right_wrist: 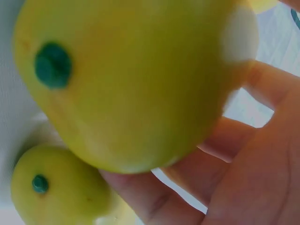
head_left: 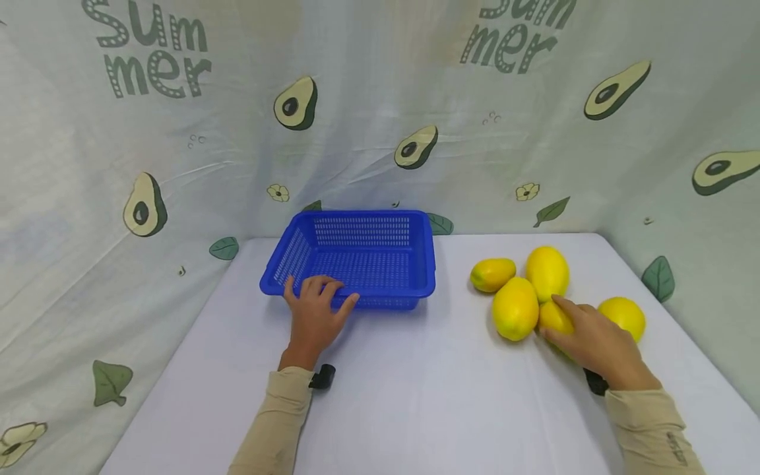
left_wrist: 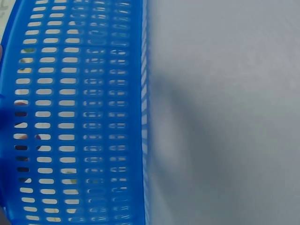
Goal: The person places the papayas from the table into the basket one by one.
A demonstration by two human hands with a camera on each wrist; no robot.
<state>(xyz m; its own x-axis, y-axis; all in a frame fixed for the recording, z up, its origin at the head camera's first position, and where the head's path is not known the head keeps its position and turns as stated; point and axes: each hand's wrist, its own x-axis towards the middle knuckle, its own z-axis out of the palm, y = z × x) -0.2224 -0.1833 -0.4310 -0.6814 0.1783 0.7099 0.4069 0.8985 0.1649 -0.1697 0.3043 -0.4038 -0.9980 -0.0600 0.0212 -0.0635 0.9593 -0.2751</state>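
The basket (head_left: 421, 290) stands on the table (head_left: 433, 396), in its far left part, with its long sides running along the far edge. The left hand (head_left: 315, 320) grips the basket's near rim, left of the rim's middle, fingers bent over it and thumb to the right. In the left wrist view bits of the fingers show through the slots in the basket wall.

The right hand (head_left: 602, 343) is clamped on a yellow fruit (head_left: 555, 318), thumb on the near side and fingers on the far side; whether this fruit is clear of the table I cannot tell. The right wrist view shows its green stem nub, with a second stemmed fruit just beside it.

Four other fruits lie around it, toward the table's far right corner. The front fruit (head_left: 515, 310) is just left of the held one, the rear fruit (head_left: 547, 272) just beyond. The small fruit (head_left: 493, 275), green at its tip, is farthest left. The right fruit (head_left: 623, 316) lies toward the right edge, partly hidden by the right hand. An avocado-print cloth (head_left: 356, 178) hangs behind the table.
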